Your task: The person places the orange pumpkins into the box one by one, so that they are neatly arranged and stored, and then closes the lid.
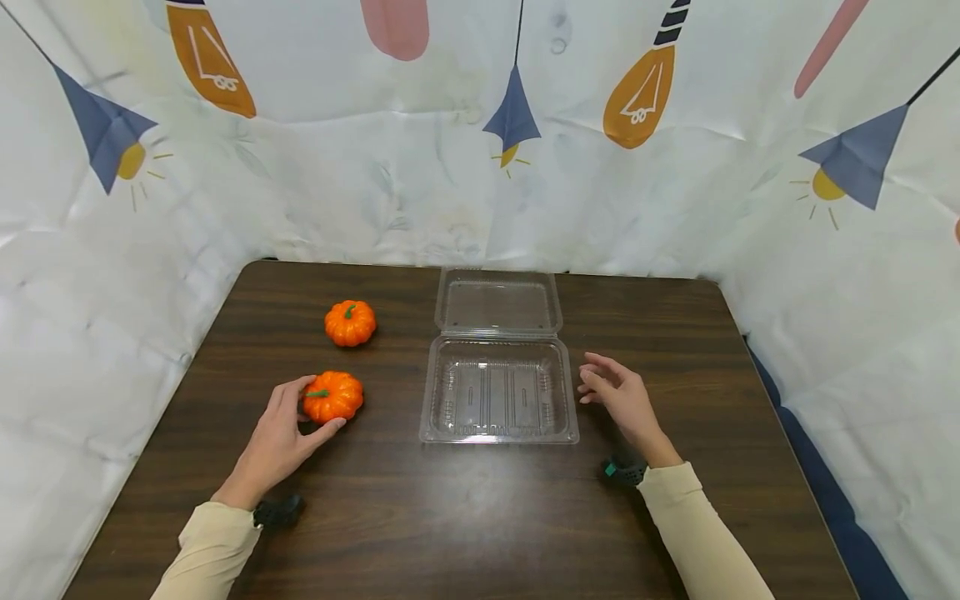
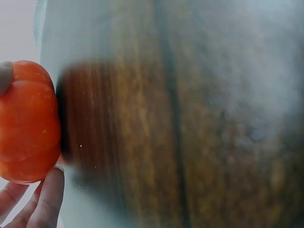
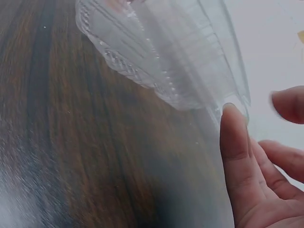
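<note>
My left hand grips a small orange pumpkin with a green stem, thumb on the near side and fingers round the far left side. In the left wrist view, the glossy orange pumpkin sits low against the table between the digits. Another small pumpkin lies just behind it. A clear plastic clamshell box stands with its lid folded back, right of the pumpkins. Beside the box's right edge hovers my right hand, fingers relaxed and holding nothing. The right wrist view shows its fingers near the clear box.
The dark wood-grain table ends at the back and sides against a white curtain printed with lamps and bulbs. Dark wrist bands sit on both wrists, below beige sleeves.
</note>
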Tool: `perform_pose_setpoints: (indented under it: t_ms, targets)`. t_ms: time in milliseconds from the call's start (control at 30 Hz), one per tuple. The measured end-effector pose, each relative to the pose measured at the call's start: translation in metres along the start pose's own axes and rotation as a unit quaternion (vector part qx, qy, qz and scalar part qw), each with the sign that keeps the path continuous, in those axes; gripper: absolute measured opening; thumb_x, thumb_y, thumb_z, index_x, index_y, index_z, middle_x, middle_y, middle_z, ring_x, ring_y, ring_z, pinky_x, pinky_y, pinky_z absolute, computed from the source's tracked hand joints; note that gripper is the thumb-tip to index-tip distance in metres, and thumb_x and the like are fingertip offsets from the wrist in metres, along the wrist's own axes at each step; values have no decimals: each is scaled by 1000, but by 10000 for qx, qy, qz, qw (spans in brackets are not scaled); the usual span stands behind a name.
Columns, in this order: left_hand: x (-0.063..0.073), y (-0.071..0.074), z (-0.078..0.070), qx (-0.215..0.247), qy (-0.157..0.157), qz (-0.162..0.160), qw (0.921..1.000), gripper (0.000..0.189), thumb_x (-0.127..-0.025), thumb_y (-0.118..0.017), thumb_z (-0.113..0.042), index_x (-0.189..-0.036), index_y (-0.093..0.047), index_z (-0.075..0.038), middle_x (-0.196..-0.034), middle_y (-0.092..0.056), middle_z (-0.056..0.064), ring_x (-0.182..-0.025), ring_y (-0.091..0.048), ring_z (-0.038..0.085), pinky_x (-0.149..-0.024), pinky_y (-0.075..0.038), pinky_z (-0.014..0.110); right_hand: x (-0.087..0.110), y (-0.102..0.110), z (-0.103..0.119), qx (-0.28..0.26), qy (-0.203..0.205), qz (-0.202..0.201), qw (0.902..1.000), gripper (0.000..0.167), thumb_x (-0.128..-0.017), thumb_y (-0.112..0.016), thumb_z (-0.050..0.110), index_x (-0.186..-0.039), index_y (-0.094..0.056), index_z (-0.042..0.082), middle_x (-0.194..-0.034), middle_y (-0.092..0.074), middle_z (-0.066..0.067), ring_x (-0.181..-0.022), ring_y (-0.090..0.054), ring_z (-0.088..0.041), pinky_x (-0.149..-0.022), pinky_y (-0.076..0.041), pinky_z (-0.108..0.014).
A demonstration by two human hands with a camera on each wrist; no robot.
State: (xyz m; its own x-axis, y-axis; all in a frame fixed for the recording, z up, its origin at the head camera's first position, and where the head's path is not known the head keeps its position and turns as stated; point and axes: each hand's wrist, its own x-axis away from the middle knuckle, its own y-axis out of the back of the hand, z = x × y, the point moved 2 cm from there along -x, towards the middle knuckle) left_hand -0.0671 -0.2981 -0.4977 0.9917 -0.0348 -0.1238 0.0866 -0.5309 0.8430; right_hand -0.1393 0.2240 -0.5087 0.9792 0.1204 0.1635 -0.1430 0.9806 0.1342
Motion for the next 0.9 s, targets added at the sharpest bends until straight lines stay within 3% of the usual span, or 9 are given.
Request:
perform_pose_setpoints:
  t_ms: [100,333,600,900]
  targets:
    - [1,0,1,15,89,23,10000,80,-91,-80,-42,-146,-42,1,-135,-48,25,-98,-64,32,-83,-60,45,1,-4,-1,-171,-36,3,9998,59,-103,-65,33,-150,-50,1,-131,-62,-24,-88,-71,-9,-78,-64,-25]
    - [-2,-2,0,62,118,-17,9999,80,-90,-81,-41,-146,-42,1,-136,-48,24,-105,-60,33,-83,-60,37,4,-12,-5,-691,-232,108,9973,53,-103,-65,27,-147,-53,-1,-103,-72,7,-80,-69,-8,-71,-64,-25]
    - [-4,-3,-2,91,203,-9,9998,80,-91,-80,-41,-147,-41,1,-136,-47,24,-109,-58,34,-87,-59,52,8,-17,-5,-992,-379,150,9942,52,-103,-66,24,-146,-54,-2,-93,-72,7,-74,-67,-8,-61,-61,-24]
    - [-6,-5,0,40,144,-63,9999,79,-89,-81,-40,-146,-43,0,-134,-49,24,-106,-59,32,-81,-56,25,10,-19,-7,-1242,-304,435,9908,53,-101,-67,14,-146,-50,-8,-90,-73,8,-72,-67,-7,-60,-61,-23]
